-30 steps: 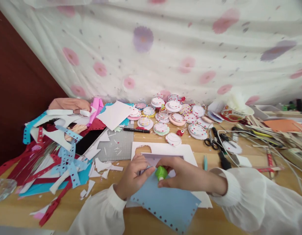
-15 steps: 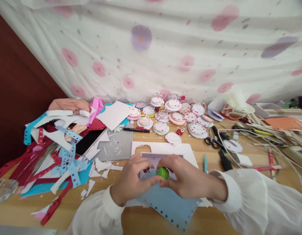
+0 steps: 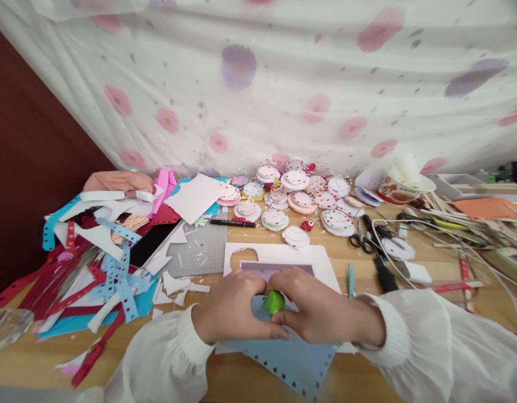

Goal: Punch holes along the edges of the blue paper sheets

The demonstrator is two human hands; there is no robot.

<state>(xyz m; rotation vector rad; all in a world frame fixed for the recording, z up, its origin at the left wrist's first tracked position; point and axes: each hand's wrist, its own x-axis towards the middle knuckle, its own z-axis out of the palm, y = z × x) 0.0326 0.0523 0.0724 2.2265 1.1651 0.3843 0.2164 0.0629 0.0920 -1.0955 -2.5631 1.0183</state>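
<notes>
My right hand (image 3: 315, 305) is closed around a small green craft punch (image 3: 275, 302), its thumb pressing on the near side. Beneath both hands, a sheet of light blue paper (image 3: 290, 352) carries small punched holes along its near edges. My left hand (image 3: 237, 308) grips the blue paper beside the punch, its thumb stretched across toward the right hand. The far part of the sheet and several fingertips are hidden. Under the blue paper lies a white sheet (image 3: 321, 254) with a cut-out opening.
Paper scraps and punched strips (image 3: 120, 280) heap up at left around a phone (image 3: 153, 244). A black marker (image 3: 232, 223) lies near the grey cutting mat (image 3: 200, 249). Decorated paper discs (image 3: 301, 201) crowd the back. Scissors (image 3: 361, 242), cables and wooden sticks (image 3: 443, 215) are at right.
The green punch has shifted slightly left and down within my right hand. My left thumb has moved from beside the punch to below it, and the left hand has come nearer the right.
</notes>
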